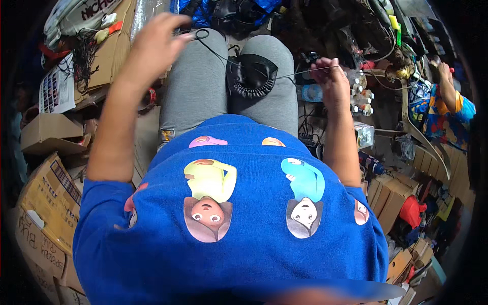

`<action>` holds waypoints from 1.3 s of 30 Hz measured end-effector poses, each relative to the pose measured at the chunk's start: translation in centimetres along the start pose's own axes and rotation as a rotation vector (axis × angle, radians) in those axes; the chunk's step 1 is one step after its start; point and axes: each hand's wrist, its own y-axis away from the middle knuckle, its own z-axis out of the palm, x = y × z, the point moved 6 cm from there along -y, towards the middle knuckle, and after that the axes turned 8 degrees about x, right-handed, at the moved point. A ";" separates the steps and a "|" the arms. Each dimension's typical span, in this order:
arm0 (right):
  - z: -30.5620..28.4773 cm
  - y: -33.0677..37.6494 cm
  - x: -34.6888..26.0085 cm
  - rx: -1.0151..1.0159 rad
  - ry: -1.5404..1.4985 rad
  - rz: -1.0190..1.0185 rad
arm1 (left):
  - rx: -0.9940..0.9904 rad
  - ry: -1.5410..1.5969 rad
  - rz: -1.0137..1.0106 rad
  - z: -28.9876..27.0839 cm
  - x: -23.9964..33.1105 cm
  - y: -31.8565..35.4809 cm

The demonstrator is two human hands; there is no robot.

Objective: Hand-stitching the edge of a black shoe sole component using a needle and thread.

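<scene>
A black leather piece [251,75] with a puckered stitched rim lies on my lap, between my grey-trousered knees. My left hand [157,38] is raised above my left knee and pinches a loop of thin black thread [206,40] that runs down to the leather. My right hand [328,76] is held out over my right knee, fingers closed on the other end of the thread [295,75], pulled taut from the leather. I wear a blue printed shirt.
Cardboard boxes [48,198] stack up at my left, more boxes [391,198] at my lower right. Small bottles [360,96] and tangled tools crowd the floor beyond my right hand. Another person's arm in a patterned sleeve [450,96] works at the far right.
</scene>
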 end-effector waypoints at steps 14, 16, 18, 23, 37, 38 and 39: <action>3.7 2.7 4.0 -0.381 -0.903 0.491 | -0.952 0.574 -0.222 7.6 3.1 3.7; 3.5 2.8 4.0 -0.368 -0.934 0.491 | -1.004 0.161 -0.164 4.9 0.4 3.3; 3.7 2.8 3.7 -0.406 -0.892 0.486 | -0.971 0.011 -0.479 3.1 -3.0 3.1; 4.0 3.2 3.5 -0.411 -0.856 0.480 | -0.085 1.411 -0.904 4.0 4.7 -0.5; -6.3 4.1 4.8 -0.150 0.051 0.317 | -0.310 1.049 -0.834 2.5 -8.1 4.5; -8.5 3.8 4.4 -0.078 0.311 0.275 | -0.228 0.760 -0.767 0.2 -9.3 4.2; -10.4 3.5 3.9 -0.010 0.572 0.232 | -0.126 0.564 -0.771 -2.6 -10.2 4.3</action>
